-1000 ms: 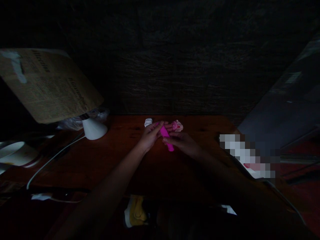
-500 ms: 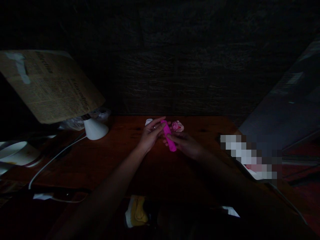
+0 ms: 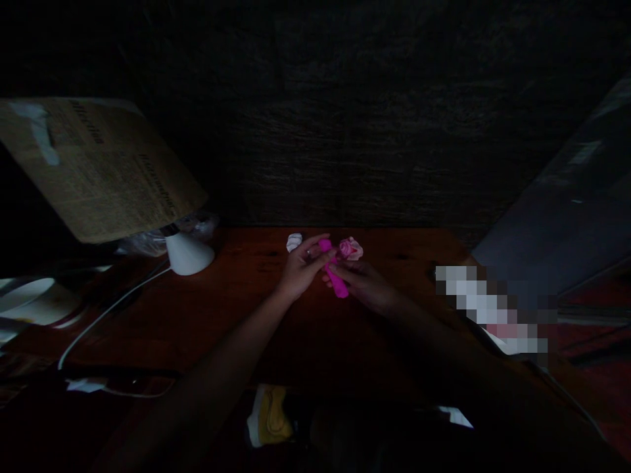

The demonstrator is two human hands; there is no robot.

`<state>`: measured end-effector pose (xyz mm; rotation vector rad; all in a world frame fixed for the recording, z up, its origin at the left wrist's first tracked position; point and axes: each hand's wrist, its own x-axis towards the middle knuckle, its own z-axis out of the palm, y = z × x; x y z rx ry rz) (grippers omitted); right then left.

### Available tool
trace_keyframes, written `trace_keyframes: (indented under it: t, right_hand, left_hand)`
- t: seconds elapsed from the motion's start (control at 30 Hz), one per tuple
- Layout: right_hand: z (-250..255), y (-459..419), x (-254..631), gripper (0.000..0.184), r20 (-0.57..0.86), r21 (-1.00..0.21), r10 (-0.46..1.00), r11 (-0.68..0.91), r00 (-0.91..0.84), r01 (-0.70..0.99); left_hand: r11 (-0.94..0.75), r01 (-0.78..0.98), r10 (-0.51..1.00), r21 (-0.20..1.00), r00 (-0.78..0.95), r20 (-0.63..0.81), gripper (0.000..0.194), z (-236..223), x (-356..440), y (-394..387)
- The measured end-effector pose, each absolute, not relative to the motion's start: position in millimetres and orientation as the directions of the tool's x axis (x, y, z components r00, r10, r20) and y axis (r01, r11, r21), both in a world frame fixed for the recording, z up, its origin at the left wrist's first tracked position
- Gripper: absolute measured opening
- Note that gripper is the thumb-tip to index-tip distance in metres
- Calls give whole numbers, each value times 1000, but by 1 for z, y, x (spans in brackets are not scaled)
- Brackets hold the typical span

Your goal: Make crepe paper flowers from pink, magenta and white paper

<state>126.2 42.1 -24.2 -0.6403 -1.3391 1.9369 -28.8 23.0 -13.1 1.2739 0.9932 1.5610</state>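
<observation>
A tabletop (image 3: 409, 253) bears a lamp (image 3: 129, 177); right of the lamp, left hand (image 3: 298, 270) and right hand (image 3: 365, 282) pinch a magenta strip (image 3: 339, 284), both grips closed on it. If it is soft, uneven thumb pressure could stretch or tear it.

The left hand (image 3: 297, 270) partly hides the magenta strip (image 3: 338, 284); the left edge crops the lampshade (image 3: 116, 174); pixelation masks a pale object (image 3: 509, 344).
</observation>
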Motion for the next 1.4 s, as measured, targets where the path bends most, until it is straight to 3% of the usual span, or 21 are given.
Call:
trace_keyframes:
  t: [0.33, 0.6, 0.93, 1.2, 1.4]
  right_hand:
    - [-27, 42, 126, 41, -17, -957, 772, -197, -635, -214]
    - [-23, 45, 129, 46, -15, -965, 783, -175, -622, -198]
    - [-21, 42, 129, 43, 32, -982, 786, -89, -618, -165]
    - [-17, 42, 134, 46, -140, -918, 558, -383, -818, -104]
    - [-10, 34, 135, 44, -81, -935, 607, -321, -791, -151]
  left_hand:
    - [-329, -10, 931, 944, -167, 323, 31, -14, -30, 23]
    - [-194, -292, 980, 937, -106, 170, 49, -16, -30, 29]
    - [-80, -472, 997, 878, -33, 72, 25, -8, -32, 25]
    - [-21, -600, 995, 799, -93, -44, 20, 5, -40, 25]
    - [7, -556, 999, 831, -39, -34, 29, 3, -43, 24]
